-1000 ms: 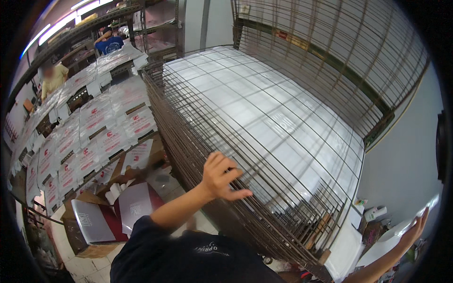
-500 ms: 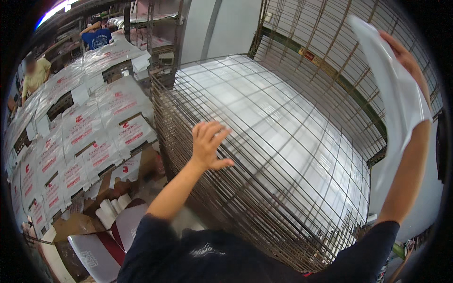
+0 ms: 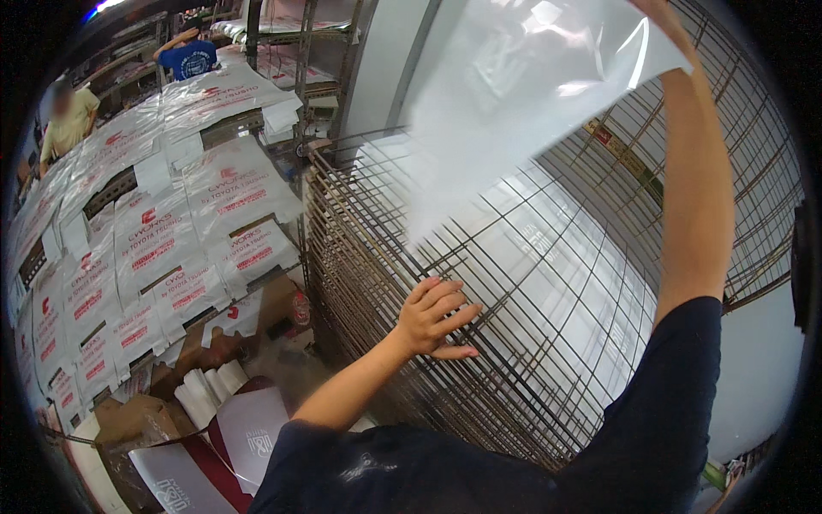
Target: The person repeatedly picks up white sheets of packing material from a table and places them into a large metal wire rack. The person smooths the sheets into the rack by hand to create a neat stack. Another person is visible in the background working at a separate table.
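Note:
A stack of wire mesh racks [image 3: 377, 224] stands in front of me. White sheets [image 3: 591, 265] lie spread under the upper mesh, with faint marks on some of them. My left hand [image 3: 437, 319] rests on the near edge of the top racks, fingers stretched over the wires and thumb apart. Raised at the top right, my right hand [image 3: 666, 19] is closed on the edge of a glossy white plastic sheet [image 3: 514, 103]. That sheet hangs above the racks, its lower tip blurred near the wires. Part of the right hand is cut off by the picture's top edge.
Many white plastic pieces with red print [image 3: 154, 231] cover a rack at the left. Below it are cardboard boxes [image 3: 141, 420], white rolls [image 3: 210, 381] and grey-and-maroon bags [image 3: 175, 471]. Raised mesh racks [image 3: 736, 171] stand at the right. Two people [image 3: 187, 58] are at the far left.
My right hand has swung the plastic sheet leftward, from the right side to above the racks, where it now spreads out. My left hand has come down onto the racks' near edge.

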A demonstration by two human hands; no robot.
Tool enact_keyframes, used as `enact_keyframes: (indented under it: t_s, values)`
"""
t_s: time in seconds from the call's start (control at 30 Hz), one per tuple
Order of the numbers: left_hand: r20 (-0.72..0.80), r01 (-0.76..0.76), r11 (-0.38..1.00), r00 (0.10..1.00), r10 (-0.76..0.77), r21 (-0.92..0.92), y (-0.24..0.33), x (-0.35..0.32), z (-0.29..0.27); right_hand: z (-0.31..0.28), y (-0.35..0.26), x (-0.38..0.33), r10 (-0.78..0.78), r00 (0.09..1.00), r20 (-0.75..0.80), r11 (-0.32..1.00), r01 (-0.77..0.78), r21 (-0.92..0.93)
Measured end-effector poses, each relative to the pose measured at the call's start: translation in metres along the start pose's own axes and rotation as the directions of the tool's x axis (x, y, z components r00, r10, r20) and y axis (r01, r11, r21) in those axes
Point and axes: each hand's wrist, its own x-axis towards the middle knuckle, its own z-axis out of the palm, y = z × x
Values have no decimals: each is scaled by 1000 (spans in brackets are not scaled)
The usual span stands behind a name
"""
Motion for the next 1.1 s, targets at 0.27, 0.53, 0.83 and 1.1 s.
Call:
enact_keyframes:
  t_s: [0.27,0.53,0.83,1.1]
  values:
    - [-25,-19,1000,999,20,21,-11,-6,-2,-57,259,50,244,945,-218,916,-150,373]
    - [-41,3,1000,999,-3,-10,-7,-5,0,-32,456,-51,644,646,-411,665,-206,718]
    - [-41,-19,999,999,17,-45,-4,-1,5,-21,526,-123,582,438,-685,774,-555,304]
    - [4,-20,1000,1000,19,15,-7,-4,2,8,478,-112,413,408,-814,552,-823,-133]
